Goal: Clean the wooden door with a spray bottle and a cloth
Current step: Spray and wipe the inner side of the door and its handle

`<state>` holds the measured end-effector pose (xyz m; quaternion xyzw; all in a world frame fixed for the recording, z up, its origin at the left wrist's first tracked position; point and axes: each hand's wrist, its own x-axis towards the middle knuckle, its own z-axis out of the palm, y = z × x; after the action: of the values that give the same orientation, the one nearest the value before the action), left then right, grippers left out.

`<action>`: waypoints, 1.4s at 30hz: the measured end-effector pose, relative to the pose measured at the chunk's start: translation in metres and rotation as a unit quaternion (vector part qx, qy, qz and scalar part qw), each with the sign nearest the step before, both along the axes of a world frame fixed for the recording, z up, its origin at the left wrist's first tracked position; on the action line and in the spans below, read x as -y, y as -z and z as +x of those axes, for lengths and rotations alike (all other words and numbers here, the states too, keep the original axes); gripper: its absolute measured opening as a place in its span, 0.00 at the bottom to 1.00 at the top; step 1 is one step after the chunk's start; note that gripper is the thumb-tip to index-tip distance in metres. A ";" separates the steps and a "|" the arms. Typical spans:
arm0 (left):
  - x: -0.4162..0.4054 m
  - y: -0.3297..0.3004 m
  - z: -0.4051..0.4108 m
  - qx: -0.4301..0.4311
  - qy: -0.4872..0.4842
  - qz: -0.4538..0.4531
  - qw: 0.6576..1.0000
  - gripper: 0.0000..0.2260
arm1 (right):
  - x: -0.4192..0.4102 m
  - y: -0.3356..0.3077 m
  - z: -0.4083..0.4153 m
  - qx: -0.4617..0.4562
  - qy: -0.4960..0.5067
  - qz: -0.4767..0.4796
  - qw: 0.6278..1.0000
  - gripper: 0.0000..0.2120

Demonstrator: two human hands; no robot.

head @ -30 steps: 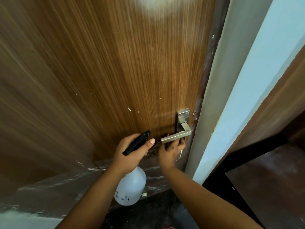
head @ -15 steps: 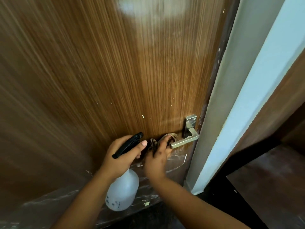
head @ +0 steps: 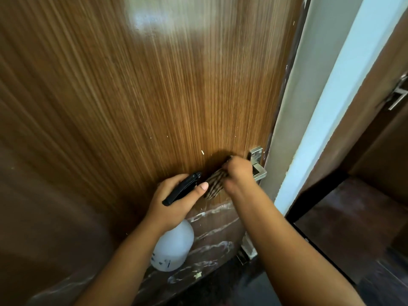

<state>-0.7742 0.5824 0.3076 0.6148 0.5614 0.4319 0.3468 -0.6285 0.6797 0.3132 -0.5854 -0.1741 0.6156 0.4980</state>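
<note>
A pale wall (head: 313,89) is standing just right of the hands, with dark floor (head: 353,235) lying below and a second metal handle (head: 397,96) showing farther right.

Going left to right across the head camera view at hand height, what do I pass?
Left hand gripping the spray bottle → striped cloth → right hand → metal door handle → pale door frame.

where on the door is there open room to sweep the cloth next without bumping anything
Bare wood spreads wide across the wooden door above and left of both hands. It is crowded low on the right, where the right hand holds the cloth against the door beside the metal handle, with the left hand gripping the spray bottle alongside.
</note>
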 end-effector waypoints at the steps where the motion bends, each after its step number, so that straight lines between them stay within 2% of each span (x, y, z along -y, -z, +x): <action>1: 0.000 -0.001 -0.002 0.000 0.002 -0.001 1.000 0.23 | -0.002 -0.009 0.007 -0.024 0.010 -0.016 1.000 0.15; 3: 0.002 -0.002 -0.003 0.005 0.012 -0.001 1.000 0.21 | -0.012 -0.023 0.020 -0.021 0.023 -0.068 0.997 0.13; 6: 0.003 -0.005 -0.005 0.029 0.014 0.006 0.999 0.19 | -0.018 -0.032 0.032 -0.013 -0.009 -0.126 0.992 0.10; 9: 0.005 -0.007 -0.007 0.033 0.017 0.007 0.999 0.20 | -0.004 -0.025 0.015 -0.032 0.005 -0.034 0.999 0.13; 11: 0.005 -0.008 -0.009 0.027 0.018 0.009 0.999 0.21 | 0.000 -0.007 -0.001 0.105 0.014 0.052 0.993 0.22; 13: 0.004 -0.008 -0.010 0.021 0.017 0.014 1.000 0.21 | 0.006 0.002 -0.013 0.252 -0.019 0.104 0.962 0.34; 15: 0.003 -0.008 -0.009 0.020 0.017 0.016 1.000 0.21 | 0.008 0.002 -0.014 0.297 -0.028 0.126 0.946 0.38; 19: 0.004 -0.008 -0.008 0.029 0.009 0.015 0.999 0.20 | 0.003 0.008 0.000 0.344 0.004 0.184 0.921 0.37; 21: 0.005 -0.005 -0.007 0.034 0.008 0.008 0.999 0.20 | -0.009 0.004 0.015 0.311 0.022 0.169 0.935 0.30; 24: 0.005 -0.003 -0.006 0.036 0.006 -0.002 0.999 0.21 | -0.032 -0.015 0.047 0.169 0.067 0.120 0.976 0.14; 26: 0.003 -0.004 -0.003 0.035 0.004 0.001 0.999 0.20 | -0.040 -0.021 0.057 0.091 0.078 0.104 0.987 0.12; 28: 0.001 -0.005 0.000 0.030 0.004 0.005 1.000 0.21 | -0.032 -0.019 0.042 0.155 0.053 0.107 0.981 0.15; 30: -0.002 -0.006 0.003 0.023 0.004 0.007 1.000 0.21 | -0.010 -0.006 0.011 0.216 0.021 0.136 0.967 0.23; 33: -0.008 -0.006 0.007 0.020 0.006 0.019 1.000 0.20 | 0.015 0.010 -0.012 0.209 -0.023 0.169 0.963 0.31; 35: -0.009 -0.007 0.009 0.030 0.000 0.021 0.999 0.20 | 0.009 0.006 0.001 0.203 -0.001 0.152 0.967 0.29; 38: -0.012 -0.006 0.011 0.042 -0.008 0.016 0.999 0.18 | 0.004 -0.004 0.015 0.218 -0.025 0.145 0.965 0.21; 42: -0.010 -0.002 0.014 0.037 -0.007 0.019 0.999 0.22 | 0.016 0.012 0.012 0.274 -0.032 0.206 0.939 0.32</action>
<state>-0.7605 0.5921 0.3092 0.6012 0.5443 0.4672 0.3521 -0.6167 0.6640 0.3017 -0.6101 -0.4455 0.3979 0.5206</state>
